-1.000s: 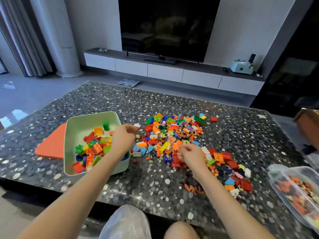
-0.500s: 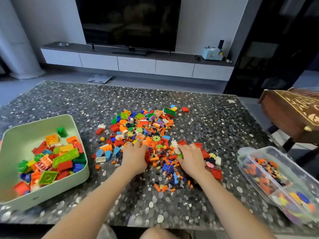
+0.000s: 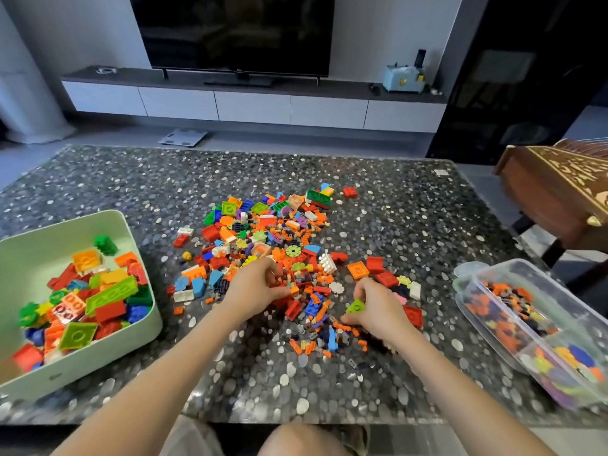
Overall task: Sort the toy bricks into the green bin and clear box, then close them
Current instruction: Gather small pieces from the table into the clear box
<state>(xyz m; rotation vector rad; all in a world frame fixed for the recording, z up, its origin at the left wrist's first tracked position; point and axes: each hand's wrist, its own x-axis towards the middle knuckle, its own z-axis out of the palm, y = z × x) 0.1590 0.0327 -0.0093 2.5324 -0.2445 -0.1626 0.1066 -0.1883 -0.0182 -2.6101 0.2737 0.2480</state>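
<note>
A heap of mixed toy bricks (image 3: 273, 238) covers the middle of the pebble-patterned table. The open green bin (image 3: 98, 222) at the left holds several large bricks. At the right stands the clear box (image 3: 513, 327), open, with small pieces in two compartments. My left hand (image 3: 253, 287) is in the near part of the heap, its fingers curled around small orange pieces (image 3: 283, 280). To its right, my right hand (image 3: 378, 307) pinches a lime-green brick (image 3: 356, 305) just above the pile.
The table (image 3: 411, 205) has bare surface behind and around the heap. A carved wooden piece of furniture (image 3: 559, 189) stands off the table's right edge. A TV and a low cabinet line the far wall. My knees sit below the table's near edge.
The camera has swung right, so the green bin slid left and the orange lid left the view. My left hand came from the bin into the heap. My right hand now pinches a lime-green brick.
</note>
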